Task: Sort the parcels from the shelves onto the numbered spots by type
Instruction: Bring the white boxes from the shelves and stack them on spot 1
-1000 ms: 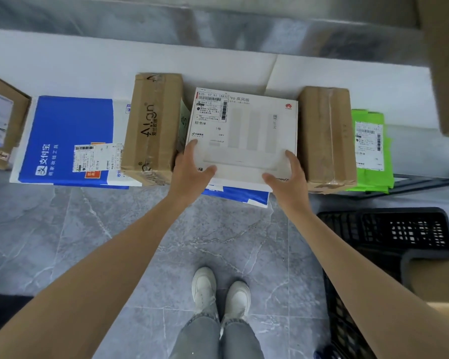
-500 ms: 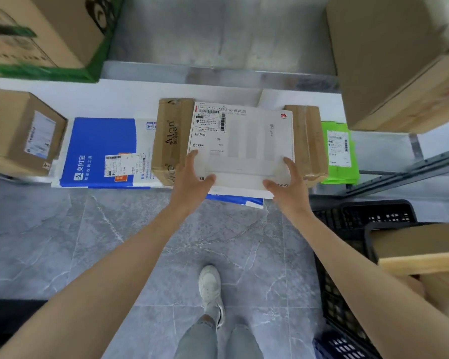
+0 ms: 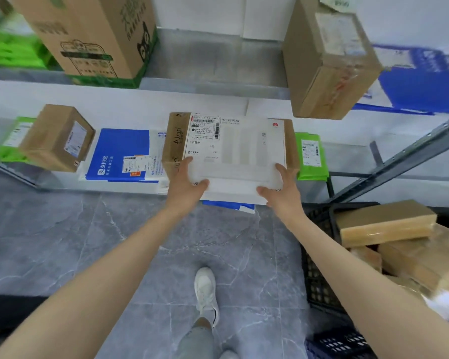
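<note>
A flat white box (image 3: 240, 151) with a shipping label and a red logo sits in the middle of the lower shelf, lifted slightly over the edge. My left hand (image 3: 186, 182) grips its near left corner, thumb on top. My right hand (image 3: 280, 189) grips its near right corner the same way. A brown "Align" carton (image 3: 174, 143) stands against its left side and another brown carton (image 3: 293, 149) against its right. Under the white box lies a blue and white envelope (image 3: 228, 204).
On the white shelf (image 3: 130, 107) lie a blue envelope (image 3: 119, 154), a small brown box (image 3: 57, 138) and green bags (image 3: 310, 156). Large cartons (image 3: 88, 35), (image 3: 327, 63) stand on the upper shelf. A black crate (image 3: 319, 268) with brown parcels is at right on the grey floor.
The view has pulled back and up, so the upper shelf and its cartons show. Both hands kept their hold on the white box, which has slid toward me. One foot has stepped back.
</note>
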